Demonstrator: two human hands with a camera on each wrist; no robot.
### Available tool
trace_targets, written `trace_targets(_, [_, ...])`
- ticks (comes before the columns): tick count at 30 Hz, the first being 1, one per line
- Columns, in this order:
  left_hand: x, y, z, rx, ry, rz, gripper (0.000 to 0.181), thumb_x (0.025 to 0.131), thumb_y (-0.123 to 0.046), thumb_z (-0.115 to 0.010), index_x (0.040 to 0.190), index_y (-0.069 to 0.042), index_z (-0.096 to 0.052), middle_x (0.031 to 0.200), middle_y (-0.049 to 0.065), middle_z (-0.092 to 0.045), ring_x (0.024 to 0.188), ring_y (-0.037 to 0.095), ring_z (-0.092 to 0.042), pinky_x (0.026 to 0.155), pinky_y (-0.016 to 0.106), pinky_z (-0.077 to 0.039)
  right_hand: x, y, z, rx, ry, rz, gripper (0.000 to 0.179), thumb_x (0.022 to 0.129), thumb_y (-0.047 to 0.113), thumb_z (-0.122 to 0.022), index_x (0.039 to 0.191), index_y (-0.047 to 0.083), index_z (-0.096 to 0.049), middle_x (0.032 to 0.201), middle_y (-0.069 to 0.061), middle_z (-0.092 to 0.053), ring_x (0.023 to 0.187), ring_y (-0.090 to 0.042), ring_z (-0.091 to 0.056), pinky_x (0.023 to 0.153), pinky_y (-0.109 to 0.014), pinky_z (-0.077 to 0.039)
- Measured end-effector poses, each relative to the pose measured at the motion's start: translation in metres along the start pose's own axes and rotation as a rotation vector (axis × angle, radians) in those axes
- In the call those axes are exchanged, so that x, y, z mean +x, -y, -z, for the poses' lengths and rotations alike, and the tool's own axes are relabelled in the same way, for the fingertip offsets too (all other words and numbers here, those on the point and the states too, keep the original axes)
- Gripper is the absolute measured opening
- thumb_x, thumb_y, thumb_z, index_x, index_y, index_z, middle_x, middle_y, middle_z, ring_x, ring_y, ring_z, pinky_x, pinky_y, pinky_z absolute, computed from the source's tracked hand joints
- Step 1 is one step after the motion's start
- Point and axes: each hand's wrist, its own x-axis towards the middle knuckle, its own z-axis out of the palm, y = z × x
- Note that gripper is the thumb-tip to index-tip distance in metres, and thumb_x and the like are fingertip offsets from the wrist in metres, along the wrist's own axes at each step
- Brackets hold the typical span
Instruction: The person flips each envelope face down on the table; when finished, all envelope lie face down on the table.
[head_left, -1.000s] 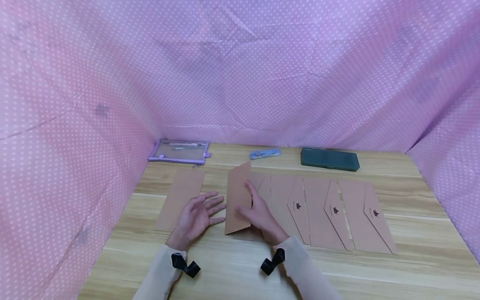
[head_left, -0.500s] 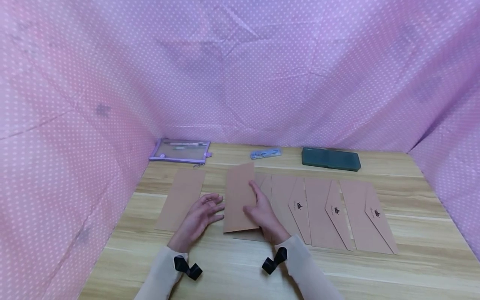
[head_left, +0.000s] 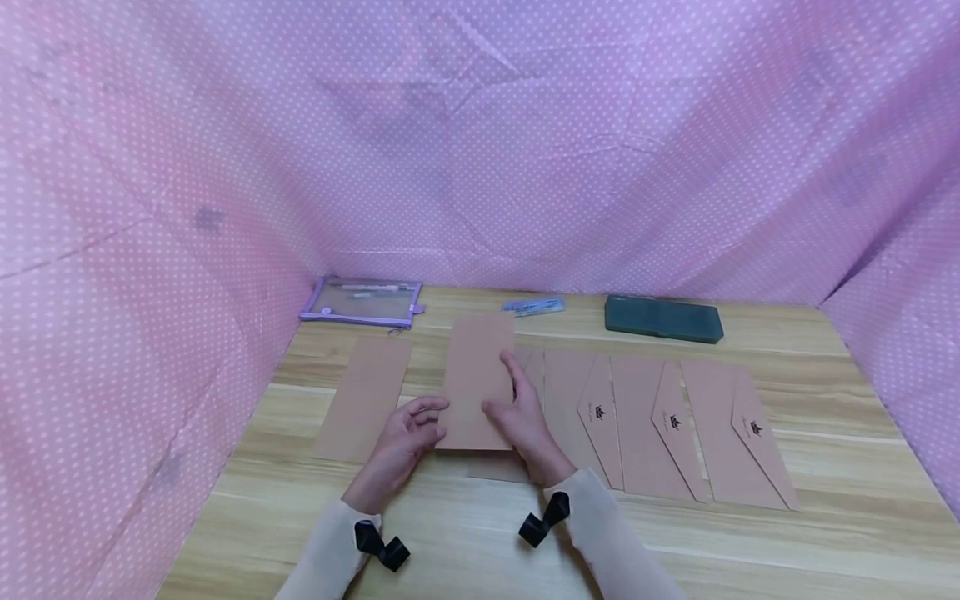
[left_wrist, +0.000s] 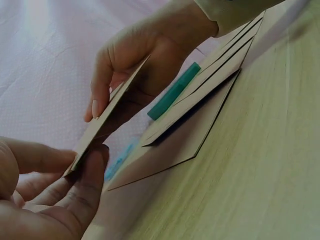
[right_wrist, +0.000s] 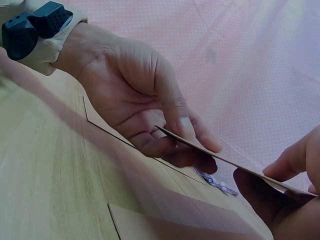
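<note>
A plain brown kraft-paper envelope [head_left: 476, 383] is held above the table between both hands, its broad blank side facing up toward the head camera. My left hand [head_left: 405, 446] pinches its left edge between thumb and fingers, seen edge-on in the left wrist view. My right hand [head_left: 528, 425] grips the right edge, thumb on the face and fingers behind. Under it lies another brown envelope [head_left: 498, 468], partly hidden. Farther right, several envelopes with pointed flaps and black crown prints lie in a row, such as the rightmost envelope [head_left: 720, 433].
One more brown envelope [head_left: 360, 400] lies flat to the left of the hands. Along the back are a purple mesh pouch [head_left: 363, 304] with pens, a small blue clear case [head_left: 534, 307] and a dark green box [head_left: 663, 319]. A pink dotted curtain [head_left: 480, 167] encloses the table.
The envelope in my right hand has turned flatter toward the head camera and risen slightly. My left hand, open beside it before, has moved in and taken its left edge.
</note>
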Motion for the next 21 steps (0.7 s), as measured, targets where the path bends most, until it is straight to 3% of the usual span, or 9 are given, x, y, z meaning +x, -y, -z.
trace_targets(5, [-0.001,-0.004,0.003,0.012,-0.049,-0.007,0.038,0.086,0.011,-0.062,0.123,0.005,-0.057,0.09,-0.011,-0.068,0.083,0.001,-0.06,0.068,0.014,-0.05,-0.002,-0.001,-0.001,0.005,0.04,0.021,0.088,0.084,-0.007,-0.063,0.159,0.019,-0.024,0.169,-0.004,-0.017,0.155,-0.026,-0.02,0.126,-0.049,-0.024])
trace_targets(11, [-0.003,-0.007,0.013,0.037,-0.11,-0.027,0.04,0.086,0.012,-0.062,0.125,0.008,-0.057,0.097,-0.013,-0.07,0.087,0.001,-0.062,0.071,0.014,-0.052,-0.009,-0.004,-0.001,-0.04,0.11,0.078,0.088,0.086,-0.005,-0.064,0.159,0.013,-0.019,0.164,-0.017,-0.029,0.142,-0.038,-0.045,0.111,-0.049,-0.046])
trace_targets(15, [-0.004,-0.008,0.022,0.049,-0.153,-0.022,0.039,0.085,0.012,-0.062,0.123,0.007,-0.059,0.099,-0.013,-0.069,0.087,0.001,-0.062,0.072,0.014,-0.052,-0.013,-0.007,-0.003,-0.09,0.155,0.141,0.086,0.086,-0.006,-0.064,0.159,0.006,-0.02,0.16,-0.025,-0.032,0.131,-0.046,-0.054,0.102,-0.049,-0.053])
trace_targets(18, [-0.006,-0.009,0.029,0.062,-0.175,-0.021,0.039,0.084,0.011,-0.064,0.123,0.007,-0.059,0.099,-0.013,-0.069,0.088,0.001,-0.062,0.074,0.015,-0.052,-0.017,-0.009,-0.004,-0.135,0.179,0.156,0.085,0.085,-0.006,-0.065,0.158,0.005,-0.021,0.159,-0.027,-0.033,0.124,-0.045,-0.06,0.094,-0.042,-0.058])
trace_targets(21, [-0.008,-0.009,0.034,0.076,-0.177,-0.012,0.04,0.085,0.009,-0.065,0.124,0.006,-0.06,0.098,-0.013,-0.069,0.089,0.001,-0.062,0.075,0.015,-0.052,-0.022,-0.012,-0.007,-0.167,0.195,0.15,0.085,0.085,-0.007,-0.065,0.158,0.005,-0.023,0.158,-0.03,-0.033,0.108,-0.036,-0.069,0.075,-0.029,-0.061])
